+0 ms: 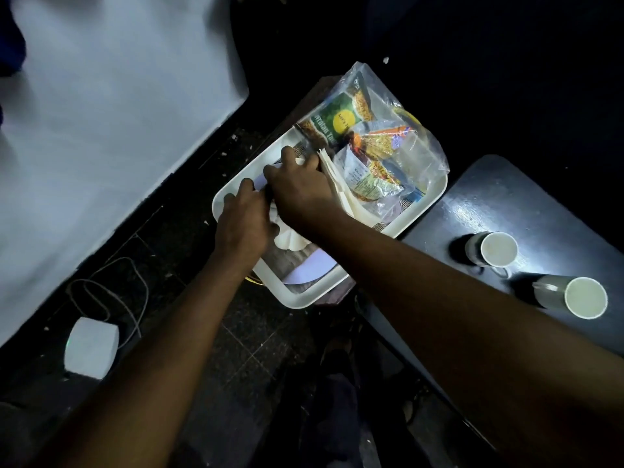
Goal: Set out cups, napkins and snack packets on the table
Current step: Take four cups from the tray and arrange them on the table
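Covering the napkins [332,184], both hands hide their own grip.

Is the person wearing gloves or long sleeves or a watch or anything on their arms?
No. The left hand and right hand are bare, with no gloves, rings or watch showing. Both forearms are uncovered right to the picture's edge, so no sleeves show.
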